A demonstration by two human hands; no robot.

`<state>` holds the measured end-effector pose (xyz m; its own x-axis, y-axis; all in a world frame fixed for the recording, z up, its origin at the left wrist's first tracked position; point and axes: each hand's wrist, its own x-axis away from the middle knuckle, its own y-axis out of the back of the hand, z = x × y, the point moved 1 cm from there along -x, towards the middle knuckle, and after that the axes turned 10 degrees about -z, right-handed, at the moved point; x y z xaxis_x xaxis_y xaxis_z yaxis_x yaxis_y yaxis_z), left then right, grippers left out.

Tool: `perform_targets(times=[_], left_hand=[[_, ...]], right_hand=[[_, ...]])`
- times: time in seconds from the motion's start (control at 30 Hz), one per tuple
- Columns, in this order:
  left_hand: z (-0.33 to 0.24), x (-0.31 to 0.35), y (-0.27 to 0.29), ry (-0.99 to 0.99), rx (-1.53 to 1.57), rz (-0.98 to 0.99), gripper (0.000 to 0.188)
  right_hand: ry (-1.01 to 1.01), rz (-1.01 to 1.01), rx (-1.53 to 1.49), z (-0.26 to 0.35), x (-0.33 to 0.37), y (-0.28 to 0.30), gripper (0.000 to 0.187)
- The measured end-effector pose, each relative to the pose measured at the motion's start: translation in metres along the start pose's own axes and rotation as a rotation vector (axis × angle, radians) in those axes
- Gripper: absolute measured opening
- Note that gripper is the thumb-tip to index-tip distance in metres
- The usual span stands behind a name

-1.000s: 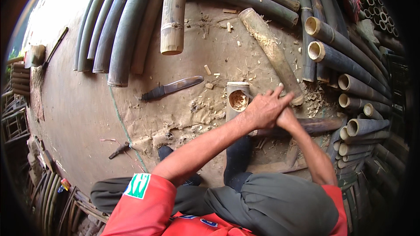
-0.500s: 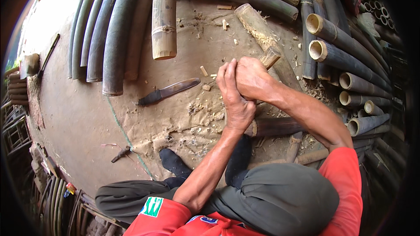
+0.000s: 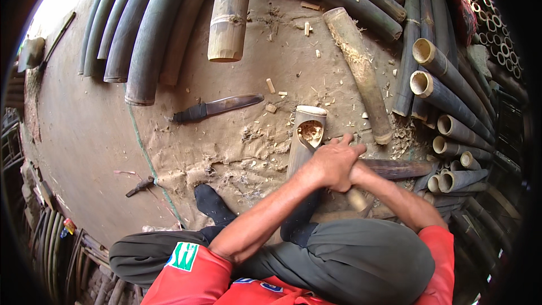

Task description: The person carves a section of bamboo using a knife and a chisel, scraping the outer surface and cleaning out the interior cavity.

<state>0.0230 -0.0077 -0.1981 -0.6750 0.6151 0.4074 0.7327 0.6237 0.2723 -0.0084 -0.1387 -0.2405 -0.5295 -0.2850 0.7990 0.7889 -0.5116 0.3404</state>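
Observation:
I sit cross-legged on a dusty mat. Both hands are clasped together around a wooden-handled tool [image 3: 357,199]; only its pale handle end shows below my fists, and the working end is hidden. My left hand [image 3: 330,165] lies on top, while my right hand [image 3: 354,173] is mostly covered by it. They rest against the right side of a short bamboo section [image 3: 299,161], whose cut open end [image 3: 310,131] points away from me and holds pale shavings. A dark bamboo piece [image 3: 398,168] lies just right of my hands.
A long dark knife [image 3: 217,107] lies on the mat to the left. A small dark tool [image 3: 140,185] sits near the mat edge. Bamboo poles [image 3: 147,39] line the far side; stacked cut poles [image 3: 446,96] crowd the right. A pale bamboo length [image 3: 361,73] lies diagonally ahead.
My clasped hands, raised with the wooden handle half a second ago, have come down beside the bamboo section's open end. The view has shifted slightly.

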Motion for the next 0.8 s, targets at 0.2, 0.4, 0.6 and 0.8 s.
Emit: perform_targets(times=[0.2,0.4,0.6,0.8], left_hand=[[0.019,0.0,0.021,-0.071,-0.049,0.131,0.086],[-0.005,0.016,-0.013,-0.012,0.071,-0.32,0.081],[0.018,0.009,0.031,-0.168,-0.214,0.408,0.075],[0.01,0.025,-0.026,-0.095,0.195,-0.581,0.08]], right_hand=[[-0.097,-0.022,-0.245,-0.02,0.001,-0.011,0.055],[0.213,0.179,0.198,-0.004,0.005,0.041,0.056],[-0.188,-0.195,-0.341,-0.046,0.012,-0.058,0.056],[0.074,0.189,0.357,0.016,0.004,0.048,0.056]])
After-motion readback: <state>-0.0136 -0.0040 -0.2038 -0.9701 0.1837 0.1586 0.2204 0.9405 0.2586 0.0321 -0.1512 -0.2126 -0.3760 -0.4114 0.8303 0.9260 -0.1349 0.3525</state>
